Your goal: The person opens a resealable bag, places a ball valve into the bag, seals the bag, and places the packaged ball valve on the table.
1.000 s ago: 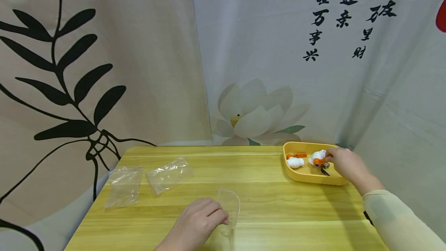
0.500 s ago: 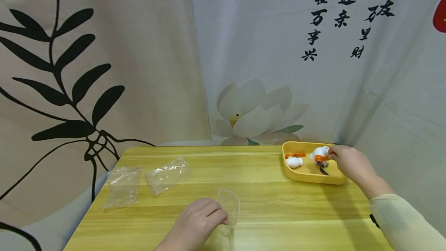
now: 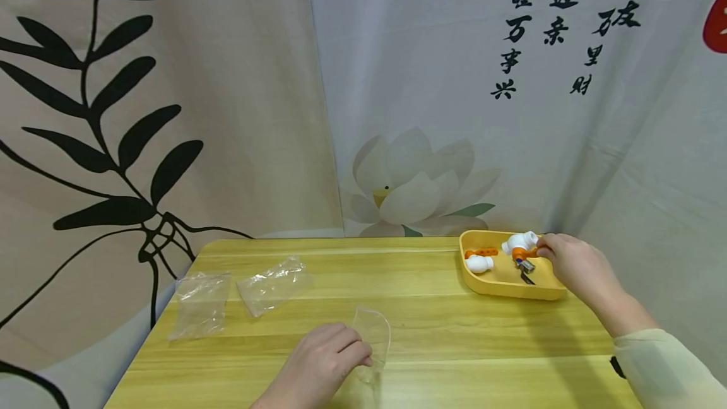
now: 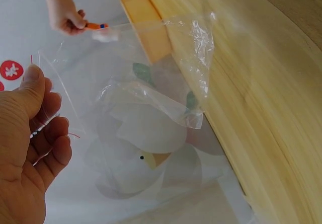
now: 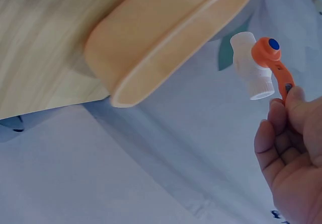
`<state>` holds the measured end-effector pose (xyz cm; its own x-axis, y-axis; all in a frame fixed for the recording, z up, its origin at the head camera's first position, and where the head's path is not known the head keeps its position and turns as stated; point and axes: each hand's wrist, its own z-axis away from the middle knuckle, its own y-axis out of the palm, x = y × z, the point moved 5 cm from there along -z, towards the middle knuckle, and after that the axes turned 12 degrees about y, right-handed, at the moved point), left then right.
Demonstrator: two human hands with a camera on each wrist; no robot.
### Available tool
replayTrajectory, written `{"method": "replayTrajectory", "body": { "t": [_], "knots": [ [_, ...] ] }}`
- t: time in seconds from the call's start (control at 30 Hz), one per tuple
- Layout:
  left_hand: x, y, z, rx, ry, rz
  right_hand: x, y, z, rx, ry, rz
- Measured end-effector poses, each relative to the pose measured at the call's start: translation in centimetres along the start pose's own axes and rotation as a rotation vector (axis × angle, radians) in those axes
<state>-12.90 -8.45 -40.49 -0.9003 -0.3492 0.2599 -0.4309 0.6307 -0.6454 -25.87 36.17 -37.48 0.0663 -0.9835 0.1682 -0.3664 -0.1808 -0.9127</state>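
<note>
My right hand [image 3: 579, 270] pinches the orange lever of a white plastic ball valve [image 5: 245, 63] between thumb and fingers. In the right wrist view, the valve hangs from the lever, lifted clear of the yellow tray [image 3: 511, 291]. A second white valve [image 3: 479, 264] with an orange lever lies in the tray's left part. Beside it in the tray are a small metal piece [image 3: 528, 266] and a dark strip [image 3: 527, 279]. Over the front of the table, my left hand [image 3: 320, 361] pinches the edge of a clear plastic bag [image 4: 156, 83]; no contents show in it.
Two clear plastic bags, one flat [image 3: 201, 305] and one creased [image 3: 275, 286], lie on the left of the wooden table [image 3: 318, 257]. The tray stands at the table's back right corner. A printed curtain [image 3: 255, 112] hangs right behind the table.
My right hand has risen slightly and drawn back to the right, raising the valve by its lever within the tray's area. The left hand and its bag have stayed put.
</note>
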Motion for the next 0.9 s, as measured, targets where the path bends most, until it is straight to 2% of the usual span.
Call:
{"method": "replayTrajectory", "body": {
  "t": [0.27,0.67,0.9],
  "knots": [
    [0.1,0.2,-0.1,-0.009,0.015,-0.012,2.3,-2.2,1.4,-0.128,-0.046,-0.045],
    [0.3,0.1,-0.2,0.005,0.003,0.021,6.2,-4.4,3.3,-0.401,-0.277,-0.107],
    [0.7,0.0,-0.6,-0.017,0.024,0.012,8.7,-5.6,4.0,-0.499,-0.383,-0.143]
  ]
}}
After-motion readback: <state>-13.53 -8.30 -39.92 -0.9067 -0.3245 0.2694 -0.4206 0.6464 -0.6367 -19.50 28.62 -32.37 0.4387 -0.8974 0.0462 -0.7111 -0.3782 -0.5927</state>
